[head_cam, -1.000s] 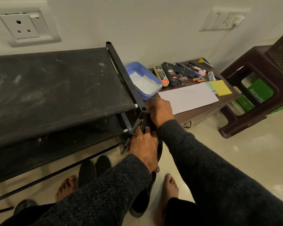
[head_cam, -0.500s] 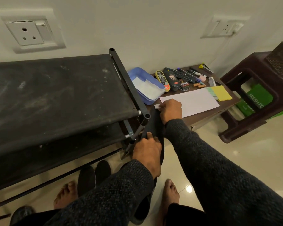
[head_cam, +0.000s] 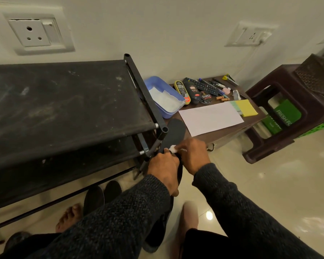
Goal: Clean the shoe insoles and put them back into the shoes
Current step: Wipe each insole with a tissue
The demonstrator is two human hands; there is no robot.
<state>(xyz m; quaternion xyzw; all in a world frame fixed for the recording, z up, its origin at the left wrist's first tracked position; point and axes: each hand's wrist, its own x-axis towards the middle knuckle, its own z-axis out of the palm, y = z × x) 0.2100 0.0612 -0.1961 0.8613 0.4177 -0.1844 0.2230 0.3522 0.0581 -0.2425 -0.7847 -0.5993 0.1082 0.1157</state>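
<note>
Insole (head_cam: 173,130): black, thin, judged light and flexible; held upright beside shoe rack (head_cam: 64,101); support near the middle.
Left hand (head_cam: 164,170): fingers curled round insole's lower part.
Right hand (head_cam: 194,155): pinches white wad (head_cam: 172,148) against insole.
Polish tin (head_cam: 206,97): reads "Cherry".
Green crate (head_cam: 284,116): "FRESH F…", cut off.

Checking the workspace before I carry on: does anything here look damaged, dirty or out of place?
The black shelf top is smeared with pale dusty scuffs. The wall socket on the left has a ragged, cracked-looking upper edge. Nothing looks spilled; the left hand and right hand hold the insole normally.
</note>
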